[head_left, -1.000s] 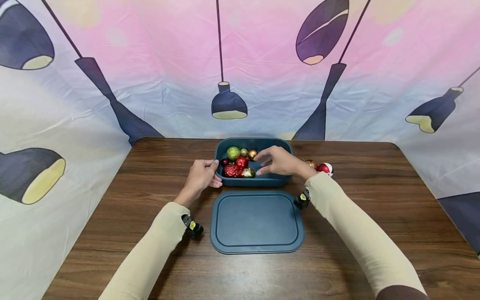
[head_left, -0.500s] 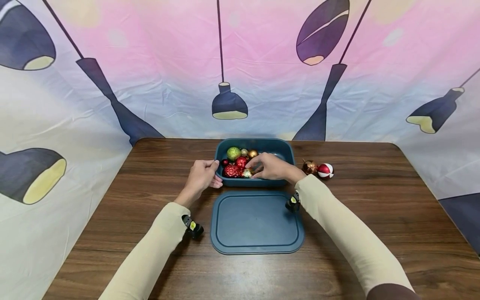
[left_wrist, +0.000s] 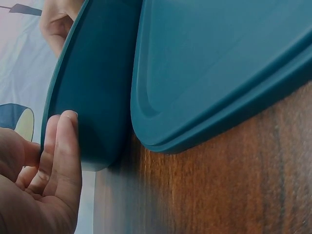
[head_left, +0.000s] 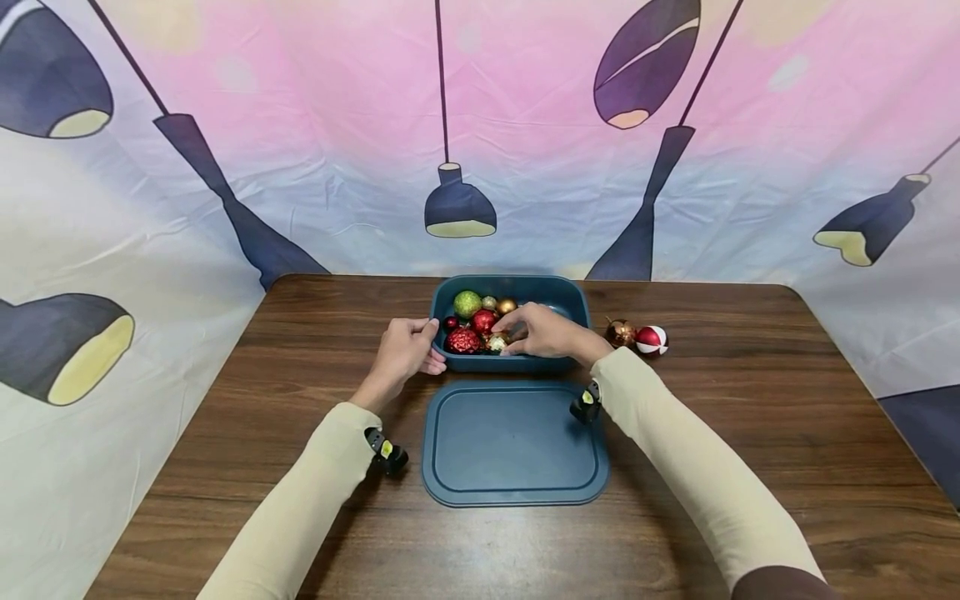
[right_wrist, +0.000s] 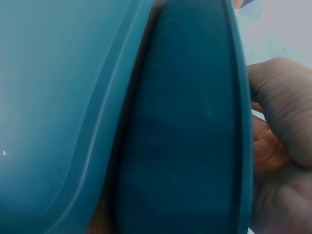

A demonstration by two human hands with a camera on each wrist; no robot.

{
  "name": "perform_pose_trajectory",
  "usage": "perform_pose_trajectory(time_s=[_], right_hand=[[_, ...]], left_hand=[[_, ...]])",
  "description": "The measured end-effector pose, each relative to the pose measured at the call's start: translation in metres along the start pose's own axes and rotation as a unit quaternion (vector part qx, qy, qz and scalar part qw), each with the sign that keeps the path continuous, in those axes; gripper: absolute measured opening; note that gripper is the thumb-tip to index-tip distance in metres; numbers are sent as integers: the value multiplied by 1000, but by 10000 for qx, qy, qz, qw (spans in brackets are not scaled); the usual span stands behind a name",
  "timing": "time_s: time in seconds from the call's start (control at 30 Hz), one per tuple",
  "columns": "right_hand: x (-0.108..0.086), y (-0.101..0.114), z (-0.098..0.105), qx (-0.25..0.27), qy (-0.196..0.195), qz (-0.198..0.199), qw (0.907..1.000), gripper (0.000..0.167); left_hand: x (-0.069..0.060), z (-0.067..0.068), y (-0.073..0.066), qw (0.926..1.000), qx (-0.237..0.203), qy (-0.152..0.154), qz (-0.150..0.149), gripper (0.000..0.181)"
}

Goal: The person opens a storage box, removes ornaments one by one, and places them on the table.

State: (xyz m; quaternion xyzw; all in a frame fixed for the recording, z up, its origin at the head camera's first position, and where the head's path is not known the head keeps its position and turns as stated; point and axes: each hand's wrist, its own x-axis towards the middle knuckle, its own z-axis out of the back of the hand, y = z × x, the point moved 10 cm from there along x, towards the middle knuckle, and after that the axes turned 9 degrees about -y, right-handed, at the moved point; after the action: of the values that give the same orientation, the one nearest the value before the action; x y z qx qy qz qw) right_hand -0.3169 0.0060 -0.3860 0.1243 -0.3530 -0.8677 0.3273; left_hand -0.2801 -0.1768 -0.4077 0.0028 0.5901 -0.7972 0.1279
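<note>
A dark teal plastic box [head_left: 555, 364] stands near the table's back edge, holding several Christmas baubles. They include a glittery green one [head_left: 467, 303], a red one [head_left: 483, 322], a textured red one [head_left: 462, 340] and a small gold one [head_left: 507, 307]. At the box's left end my left hand [head_left: 401, 348] pinches the rim, with fingers against the outer wall in the left wrist view. My right hand [head_left: 551, 329] reaches over the front wall into the box. Its thumb and fingertips pinch a shiny pale gold bauble [head_left: 496, 343]. In the right wrist view the wall hides the fingertips.
The matching lid [head_left: 515, 446] lies flat on the brown wooden table [head_left: 480, 550], just in front of the box. Right of the box sit a copper bauble [head_left: 621, 333] and a red-and-white one [head_left: 652, 340]. A printed cloth [head_left: 360, 192] hangs behind the table.
My right hand has moved left and down inside the box, and its fingers have closed on the pale gold bauble. My left hand has stayed on the rim.
</note>
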Motion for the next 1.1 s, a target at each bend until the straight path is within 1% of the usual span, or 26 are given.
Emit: perform_pose_trajectory(time_s=[0.17, 0.33, 0.4, 0.57, 0.77, 0.87, 1.1], right_hand=[[-5, 1, 9, 180, -42, -68, 9998, 43], [-10, 1, 20, 176, -95, -151, 9997, 45], [-13, 3, 26, 155, -141, -101, 9997, 45], [-21, 3, 46, 126, -373, -16, 9992, 45], [-32, 0, 71, 351, -689, 20, 9970, 45], [-38, -4, 82, 374, -808, 34, 9960, 46], [-52, -21, 102, 210, -1019, -124, 9945, 47]], left_hand=[[-1, 0, 0, 10000, 29, 0, -6, 45], [-2, 1, -1, 10000, 39, -5, -19, 44], [-2, 1, -1, 10000, 51, -12, -26, 43], [-2, 0, -2, 10000, 77, -18, -41, 43], [0, -1, -1, 10000, 35, -21, -40, 44], [1, -1, 0, 10000, 9, -47, -37, 45], [0, -1, 0, 10000, 57, -63, -3, 45]])
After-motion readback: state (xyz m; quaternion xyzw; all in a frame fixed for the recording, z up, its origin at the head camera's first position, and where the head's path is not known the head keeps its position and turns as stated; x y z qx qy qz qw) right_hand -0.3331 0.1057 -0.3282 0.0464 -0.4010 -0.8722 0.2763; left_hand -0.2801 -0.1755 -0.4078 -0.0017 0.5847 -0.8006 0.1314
